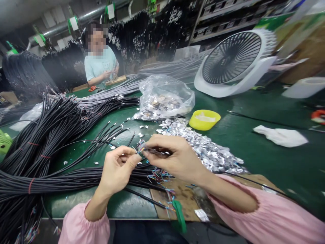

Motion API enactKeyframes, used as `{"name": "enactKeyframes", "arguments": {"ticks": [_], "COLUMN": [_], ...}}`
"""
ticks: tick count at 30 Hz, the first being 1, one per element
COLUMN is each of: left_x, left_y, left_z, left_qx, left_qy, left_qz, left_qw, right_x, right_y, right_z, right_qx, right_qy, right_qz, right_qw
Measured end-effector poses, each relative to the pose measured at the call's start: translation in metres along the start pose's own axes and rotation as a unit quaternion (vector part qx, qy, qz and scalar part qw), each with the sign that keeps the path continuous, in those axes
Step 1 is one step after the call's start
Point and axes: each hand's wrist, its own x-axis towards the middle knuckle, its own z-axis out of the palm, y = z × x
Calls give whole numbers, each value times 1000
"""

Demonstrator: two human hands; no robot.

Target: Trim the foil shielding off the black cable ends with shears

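Observation:
My right hand [175,156] is closed round a dark cable [159,151], with thumb and forefinger near its stripped end. Thin coloured wires [141,146] stick out of that end. Just to the left, my left hand [119,166] pinches at the tips of these wires between thumb and forefinger; exactly which wires it grips is too small to make out. Below both hands lies a bundle of black cables [76,178], its coloured wire ends fanned out. A heap of silver foil scraps [213,150] spreads behind my right hand.
Thick piles of black cables [48,135] fill the left side. A clear plastic bag [167,91] of scraps, a yellow container [204,120] and a white fan [228,61] stand farther back. Green-handled tool [179,217] lies at the front edge. Another person [101,64] sits across the table.

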Motion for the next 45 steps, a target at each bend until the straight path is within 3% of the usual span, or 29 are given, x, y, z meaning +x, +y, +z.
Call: {"name": "enactKeyframes", "arguments": {"ticks": [3,7,14,18,25,31,35,38,40,42,45], "left_x": [0,0,1,1,1,-1,-1,0,1,2,3], "left_y": [3,4,-2,-2,-2,-2,-2,-2,-3,-3,-4], "left_z": [0,1,2,2,3,5,7,8,8,7,6], "left_qx": [3,-7,-14,-8,8,34,39,39,25,1,-38], "left_qy": [11,-17,-27,-27,-26,-6,2,20,35,38,24], "left_qz": [21,24,22,20,14,6,12,18,15,11,10], "left_qw": [1000,1000,999,999,1000,999,999,999,999,999,999], "right_x": [-1,-1,1,3,-2,-5,-8,-12,-14,-15,-12], "right_y": [-1,-4,-4,-2,-4,-3,-2,-2,-2,-3,-4], "right_z": [1,0,0,-1,0,2,0,-2,-2,-1,2], "right_qx": [-2,20,128,181,141,70,-69,-163,-173,-155,-80], "right_qy": [23,64,54,5,66,72,80,62,49,49,88], "right_qz": [4,66,142,189,146,87,-26,-156,-203,-185,-40], "right_qw": [1000,996,980,965,977,991,994,972,963,969,992]}}
